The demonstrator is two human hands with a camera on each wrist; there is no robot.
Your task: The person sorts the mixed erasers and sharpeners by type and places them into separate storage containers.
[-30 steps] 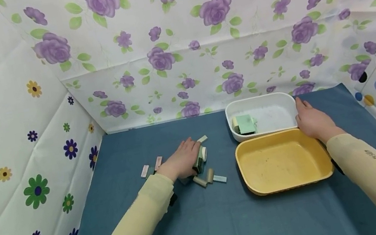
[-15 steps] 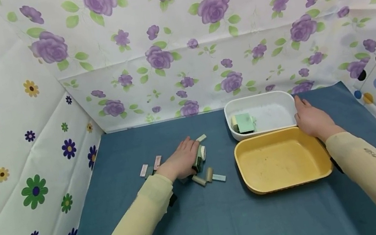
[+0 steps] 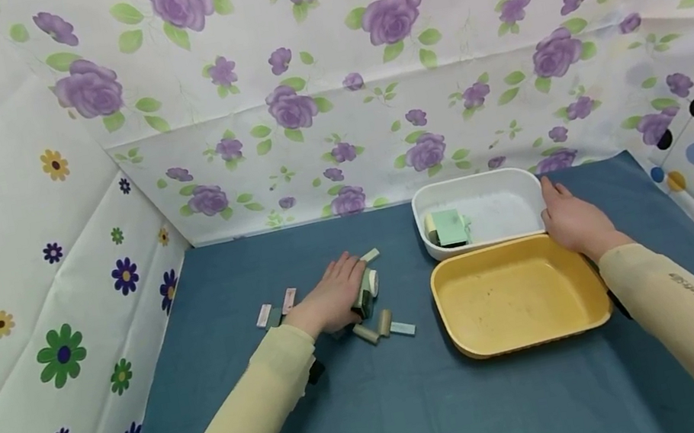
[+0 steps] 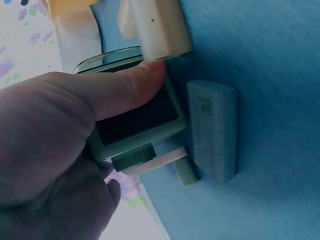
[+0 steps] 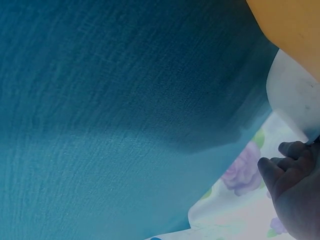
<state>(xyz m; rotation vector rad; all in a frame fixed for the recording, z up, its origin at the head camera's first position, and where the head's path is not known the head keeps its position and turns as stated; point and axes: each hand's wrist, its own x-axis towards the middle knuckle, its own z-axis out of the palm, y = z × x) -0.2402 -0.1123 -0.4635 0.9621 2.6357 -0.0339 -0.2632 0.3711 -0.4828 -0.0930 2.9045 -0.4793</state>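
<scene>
My left hand (image 3: 336,294) grips a small green box with a dark panel (image 4: 150,112) and a ribbed knob at one end; its thumb lies across the panel in the left wrist view. Some of the fingers are out of sight beneath the hand. Around it lie small eraser-like blocks: a pale one (image 3: 370,254), a light blue one (image 3: 402,328), two pink ones, and two tan rollers (image 3: 366,334). At the right end of the white tray (image 3: 500,178), my right hand (image 3: 574,219) touches the rim with its fingers extended along the outside. The thumb's contact is partly hidden.
A mint-green item (image 3: 450,227) and a yellowish piece sit at the white tray's left end. The yellow tray (image 3: 519,302) stands directly in front of the white one. A flowered sheet (image 3: 304,170) rises behind the blue tablecloth (image 3: 383,419).
The head view has shifted slightly. Both hands keep their places, the left on the green box and the right at the white tray's end.
</scene>
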